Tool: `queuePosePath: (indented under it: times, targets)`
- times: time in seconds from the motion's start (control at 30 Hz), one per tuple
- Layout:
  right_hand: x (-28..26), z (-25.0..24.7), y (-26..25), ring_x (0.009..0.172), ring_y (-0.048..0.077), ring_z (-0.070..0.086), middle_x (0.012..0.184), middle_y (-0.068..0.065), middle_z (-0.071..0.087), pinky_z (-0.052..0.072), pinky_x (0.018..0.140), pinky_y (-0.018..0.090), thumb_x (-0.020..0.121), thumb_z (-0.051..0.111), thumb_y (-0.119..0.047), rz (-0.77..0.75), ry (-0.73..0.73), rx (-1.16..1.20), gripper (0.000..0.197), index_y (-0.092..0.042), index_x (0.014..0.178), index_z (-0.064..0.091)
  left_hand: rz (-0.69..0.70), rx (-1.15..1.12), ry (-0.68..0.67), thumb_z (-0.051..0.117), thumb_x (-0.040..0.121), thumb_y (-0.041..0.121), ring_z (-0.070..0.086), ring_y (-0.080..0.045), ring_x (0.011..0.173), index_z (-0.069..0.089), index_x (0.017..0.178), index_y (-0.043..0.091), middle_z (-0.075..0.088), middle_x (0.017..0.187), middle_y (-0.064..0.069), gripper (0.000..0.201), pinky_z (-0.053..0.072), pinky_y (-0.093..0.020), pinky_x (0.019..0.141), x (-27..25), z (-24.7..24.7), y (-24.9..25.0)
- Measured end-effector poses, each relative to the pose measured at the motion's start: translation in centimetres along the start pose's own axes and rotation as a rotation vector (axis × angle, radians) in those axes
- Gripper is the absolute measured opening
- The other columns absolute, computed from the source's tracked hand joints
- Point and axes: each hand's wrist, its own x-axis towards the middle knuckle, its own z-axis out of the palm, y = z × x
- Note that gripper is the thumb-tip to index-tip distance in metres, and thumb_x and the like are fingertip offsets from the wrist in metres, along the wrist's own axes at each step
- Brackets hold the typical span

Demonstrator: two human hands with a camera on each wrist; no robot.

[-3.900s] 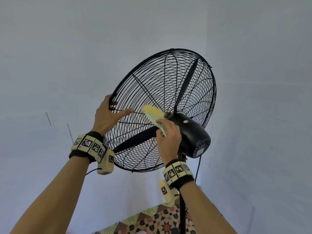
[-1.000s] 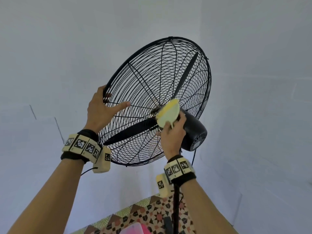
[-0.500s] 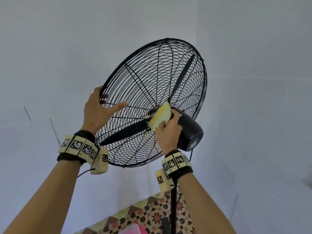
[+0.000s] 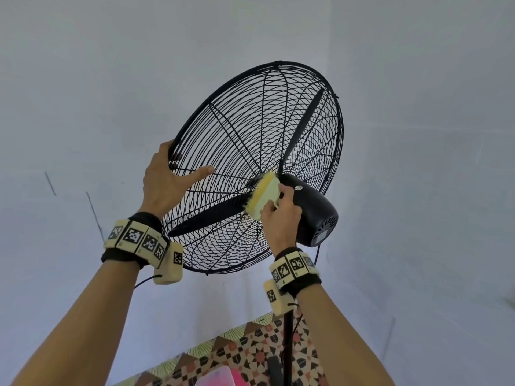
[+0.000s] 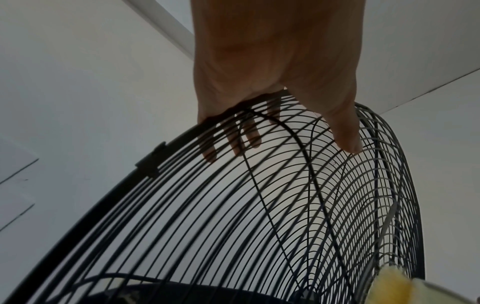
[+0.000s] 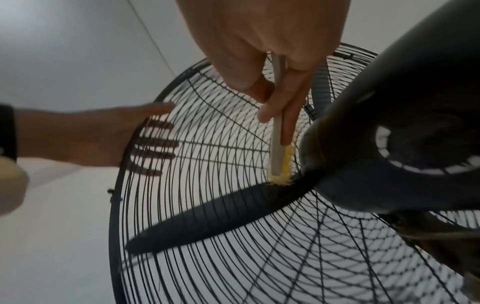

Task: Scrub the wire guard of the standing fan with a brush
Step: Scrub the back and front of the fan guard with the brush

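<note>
Two hands up on the fan, seen from below and behind the head. Nearest: wrists with marker bands; below them a patterned cloth and the fan's black pole.

Right hand: fingers and thumb curled round a pale brush, yellow bristle side turned into the wire guard. Brush sits at the rear grille's centre, just beside the black motor housing, bristles touching the wires where they converge. From the right wrist view the bristle tip meets the root of a dark blade behind the mesh.

Left hand: spread, fingers hooked over the guard's outer rim, thumb laid flat on the rear wires. The left wrist view shows fingertips inside, behind the wires. It steadies the head, which is tilted.

Farther: plain pale walls, faint marks on the left one.

Judgement on the step in hand, scrubbing the hub zone:
- Short strokes along the radial spokes, outward from the centre, so bristles reach between the close wires.
- Keep pressure light; the wires look thin and the head likely pivots, so the left hand should brace against each stroke.
- Keep bristles from snagging the blade behind.
- Work round in sectors, shifting the rim grip as needed; most of the guard looks yet to be covered.
</note>
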Motion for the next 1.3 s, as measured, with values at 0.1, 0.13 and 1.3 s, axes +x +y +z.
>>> queuePosePath:
  times: [0.1,0.13,1.3]
  targets:
    - [-1.0,-0.1,1.1,0.084,0.018,0.07,0.101,0.013,0.064,0.064,0.077,0.043,0.096,0.063,-0.007,0.061,-0.055,0.09,0.043,-0.015,0.138,0.057,-0.007,0.002,-0.001,0.078,0.066,0.083,0.056,-0.018,0.126,0.042,0.149,0.03,0.061,0.136,0.004,0.105,0.047,-0.047,0.108,0.0,-0.2,-0.2]
    - [-0.9,-0.4,1.3,0.078,0.012,0.072,0.106,0.016,0.067,0.065,0.073,0.036,0.096,0.064,-0.006,0.086,-0.044,0.146,0.043,-0.012,0.137,0.059,-0.006,0.004,-0.002,0.077,0.066,0.083,0.056,-0.018,0.126,0.041,0.149,0.031,0.061,0.136,0.004,0.105,0.047,-0.048,0.108,0.0,-0.2,-0.2]
    - [-2.6,2.0,-1.4,0.084,0.029,0.076,0.124,0.024,0.066,0.058,0.057,0.02,0.102,0.054,-0.005,0.638,0.128,1.25,0.03,0.004,0.13,0.057,0.004,0.02,0.008,0.073,0.064,0.089,0.056,-0.022,0.126,0.041,0.148,0.031,0.059,0.136,0.002,0.108,0.048,-0.055,0.107,0.0,-0.1,-0.8]
